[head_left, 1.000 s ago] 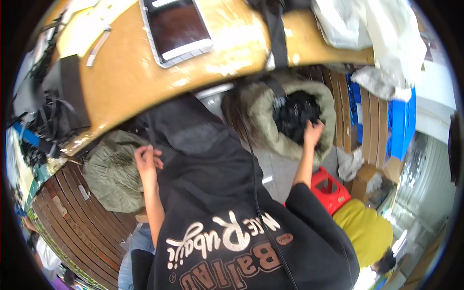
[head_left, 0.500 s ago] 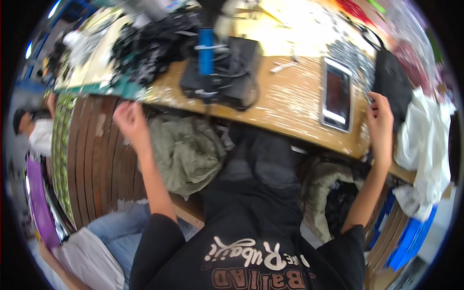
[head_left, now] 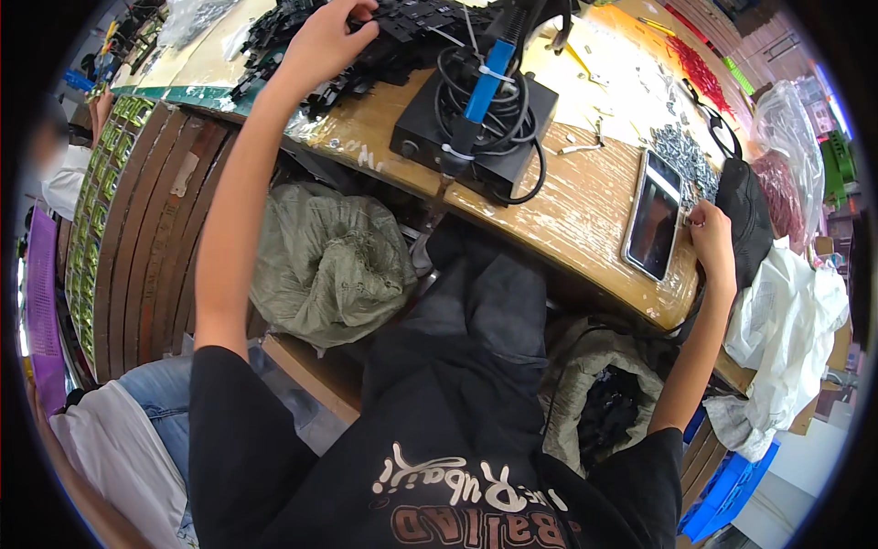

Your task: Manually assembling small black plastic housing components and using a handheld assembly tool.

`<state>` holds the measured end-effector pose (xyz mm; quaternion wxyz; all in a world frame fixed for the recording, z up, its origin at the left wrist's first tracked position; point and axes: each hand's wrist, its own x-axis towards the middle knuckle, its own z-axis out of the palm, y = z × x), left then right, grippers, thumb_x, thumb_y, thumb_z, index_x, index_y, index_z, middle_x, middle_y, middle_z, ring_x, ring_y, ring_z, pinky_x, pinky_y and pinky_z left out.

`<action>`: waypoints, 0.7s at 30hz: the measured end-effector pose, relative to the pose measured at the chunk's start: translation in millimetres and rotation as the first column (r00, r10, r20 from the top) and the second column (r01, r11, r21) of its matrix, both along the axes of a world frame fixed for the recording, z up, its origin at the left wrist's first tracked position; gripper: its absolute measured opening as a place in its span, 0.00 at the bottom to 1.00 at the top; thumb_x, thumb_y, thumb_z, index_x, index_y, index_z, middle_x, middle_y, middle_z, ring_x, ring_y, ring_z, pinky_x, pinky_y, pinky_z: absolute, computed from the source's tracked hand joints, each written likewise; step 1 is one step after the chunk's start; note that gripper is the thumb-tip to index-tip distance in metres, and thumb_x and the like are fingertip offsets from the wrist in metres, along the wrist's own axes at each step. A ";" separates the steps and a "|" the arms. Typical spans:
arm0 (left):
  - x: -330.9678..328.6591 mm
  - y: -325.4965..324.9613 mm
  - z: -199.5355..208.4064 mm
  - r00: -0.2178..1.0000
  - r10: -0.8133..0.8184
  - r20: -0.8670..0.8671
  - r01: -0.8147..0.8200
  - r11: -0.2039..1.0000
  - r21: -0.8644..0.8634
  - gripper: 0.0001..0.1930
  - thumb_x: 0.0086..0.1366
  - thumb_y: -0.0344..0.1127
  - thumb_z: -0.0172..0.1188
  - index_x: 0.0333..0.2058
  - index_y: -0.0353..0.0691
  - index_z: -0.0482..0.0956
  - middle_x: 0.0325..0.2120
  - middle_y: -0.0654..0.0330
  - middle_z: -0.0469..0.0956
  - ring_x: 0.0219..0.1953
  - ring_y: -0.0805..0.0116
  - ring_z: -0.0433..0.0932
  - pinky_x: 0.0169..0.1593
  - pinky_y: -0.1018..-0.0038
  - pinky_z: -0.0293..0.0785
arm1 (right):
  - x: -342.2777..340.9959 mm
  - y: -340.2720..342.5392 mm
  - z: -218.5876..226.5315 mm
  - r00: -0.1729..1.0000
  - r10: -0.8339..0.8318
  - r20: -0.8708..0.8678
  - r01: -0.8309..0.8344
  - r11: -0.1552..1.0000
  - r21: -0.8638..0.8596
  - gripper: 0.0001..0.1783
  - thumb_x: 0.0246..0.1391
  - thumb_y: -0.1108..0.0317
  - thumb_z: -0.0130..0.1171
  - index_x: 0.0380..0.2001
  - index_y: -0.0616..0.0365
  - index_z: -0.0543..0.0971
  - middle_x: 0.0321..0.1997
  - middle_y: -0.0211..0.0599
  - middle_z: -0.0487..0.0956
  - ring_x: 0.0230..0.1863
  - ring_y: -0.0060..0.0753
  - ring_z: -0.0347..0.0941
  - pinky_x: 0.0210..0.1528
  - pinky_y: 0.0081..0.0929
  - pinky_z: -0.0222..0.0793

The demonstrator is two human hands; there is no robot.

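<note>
My left hand (head_left: 331, 44) is raised over a pile of black plastic parts (head_left: 402, 32) at the back left of the table. Its fingers curl loosely, thumb and fingertips apart, with nothing seen between them. My right hand (head_left: 713, 242) is at the table's right side, closed with the fingertips pinched together; whatever they hold is too small to make out. Just left of it lies a phone (head_left: 653, 215) with a dark screen and pale frame. Small grey metal pieces (head_left: 681, 156) are heaped beyond my right hand, and a black pouch (head_left: 745, 206) lies beside it.
A black box with coiled cable (head_left: 430, 123) and a blue-handled tool (head_left: 489, 80) sits mid-table. Red parts (head_left: 700, 73) lie at the far right. Below the table edge are a green sack (head_left: 329, 265) and an opened sack of black parts (head_left: 576, 393). Another person sits at left.
My left hand has moved up and forward, from beside the table's front edge to over the black parts. My right hand stays near the phone, slightly lower in view. The view has shifted.
</note>
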<state>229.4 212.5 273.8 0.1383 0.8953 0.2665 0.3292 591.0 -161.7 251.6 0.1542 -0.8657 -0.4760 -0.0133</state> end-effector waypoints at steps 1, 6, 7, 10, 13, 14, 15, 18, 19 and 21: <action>11.4 6.6 1.4 0.996 -0.015 -0.088 0.019 0.999 0.042 0.14 0.57 0.36 0.54 0.41 0.42 0.70 0.28 0.64 0.73 0.25 0.74 0.67 0.32 0.79 0.66 | 5.5 -5.2 -1.9 1.000 -0.003 0.002 0.003 0.999 -0.032 0.07 0.35 0.84 0.43 0.22 0.70 0.68 0.23 0.56 0.71 0.30 0.55 0.69 0.33 0.38 0.63; 69.1 13.8 23.9 0.710 0.322 -0.626 -0.141 0.936 0.322 0.17 0.57 0.43 0.53 0.37 0.34 0.70 0.27 0.63 0.72 0.26 0.75 0.67 0.32 0.81 0.65 | 0.3 -5.8 -5.9 0.992 -0.059 0.110 0.066 0.995 -0.068 0.04 0.39 0.81 0.43 0.22 0.67 0.67 0.26 0.56 0.71 0.34 0.59 0.67 0.34 0.44 0.61; 75.4 16.0 22.1 0.712 0.307 -0.631 -0.132 0.942 0.309 0.17 0.57 0.43 0.53 0.37 0.34 0.70 0.27 0.63 0.72 0.26 0.75 0.67 0.32 0.81 0.65 | 1.5 -3.8 -9.4 0.991 -0.043 0.124 0.054 0.994 -0.090 0.04 0.39 0.81 0.43 0.22 0.67 0.68 0.26 0.56 0.71 0.34 0.59 0.67 0.34 0.44 0.61; 92.1 21.1 27.6 0.772 0.234 -0.592 -0.026 0.941 0.337 0.27 0.44 0.53 0.62 0.36 0.35 0.73 0.32 0.46 0.75 0.36 0.51 0.74 0.39 0.66 0.70 | 10.4 -10.2 -11.0 0.985 0.014 0.174 0.007 0.993 -0.122 0.04 0.39 0.80 0.44 0.22 0.68 0.68 0.27 0.57 0.71 0.34 0.59 0.67 0.35 0.45 0.62; 94.8 52.1 27.1 0.748 -0.453 -0.484 0.462 0.880 -0.110 0.27 0.39 0.57 0.63 0.28 0.36 0.77 0.28 0.48 0.76 0.33 0.52 0.76 0.36 0.64 0.71 | 9.2 -12.0 -9.4 0.982 0.062 0.179 -0.055 0.997 -0.045 0.05 0.34 0.83 0.45 0.21 0.67 0.67 0.22 0.53 0.71 0.29 0.53 0.70 0.32 0.37 0.65; 86.4 71.3 25.9 0.453 -0.889 -0.065 0.836 0.449 -0.315 0.27 0.38 0.57 0.63 0.27 0.37 0.77 0.27 0.48 0.77 0.32 0.52 0.76 0.36 0.64 0.71 | 5.7 -9.0 -8.0 0.990 0.056 0.127 -0.051 0.998 -0.042 0.06 0.34 0.83 0.45 0.22 0.67 0.67 0.22 0.53 0.72 0.30 0.53 0.71 0.33 0.36 0.65; 85.7 82.5 20.0 0.450 -0.891 -0.055 0.838 0.443 -0.319 0.27 0.38 0.57 0.63 0.27 0.37 0.77 0.27 0.48 0.77 0.32 0.52 0.76 0.36 0.64 0.71 | 6.1 -7.9 -10.4 0.989 0.073 0.132 -0.066 0.996 -0.056 0.07 0.34 0.83 0.45 0.23 0.67 0.67 0.23 0.53 0.72 0.30 0.52 0.71 0.33 0.35 0.65; 100.4 78.0 15.5 0.489 -0.870 -0.058 0.845 0.489 -0.218 0.26 0.37 0.55 0.64 0.28 0.38 0.78 0.25 0.47 0.76 0.31 0.53 0.76 0.35 0.65 0.70 | 2.4 -13.2 -13.5 0.985 0.086 0.151 -0.077 0.995 -0.064 0.09 0.34 0.83 0.45 0.25 0.66 0.67 0.25 0.52 0.73 0.31 0.53 0.71 0.34 0.34 0.66; 116.2 47.9 18.6 0.781 -0.439 -0.443 0.448 0.889 -0.091 0.24 0.37 0.53 0.64 0.27 0.38 0.78 0.25 0.46 0.76 0.31 0.52 0.76 0.34 0.65 0.70 | 2.9 -20.8 -16.1 0.983 0.046 0.178 -0.042 0.999 -0.026 0.08 0.35 0.82 0.46 0.25 0.66 0.67 0.24 0.52 0.72 0.30 0.52 0.71 0.33 0.33 0.66; 113.8 21.4 26.3 0.812 0.171 -0.558 -0.015 0.962 0.272 0.19 0.39 0.48 0.62 0.23 0.36 0.77 0.24 0.44 0.76 0.30 0.54 0.76 0.33 0.65 0.71 | -12.4 -23.9 -8.7 0.989 -0.048 0.137 0.043 0.998 0.036 0.07 0.38 0.80 0.49 0.27 0.67 0.68 0.26 0.52 0.73 0.31 0.49 0.71 0.36 0.35 0.66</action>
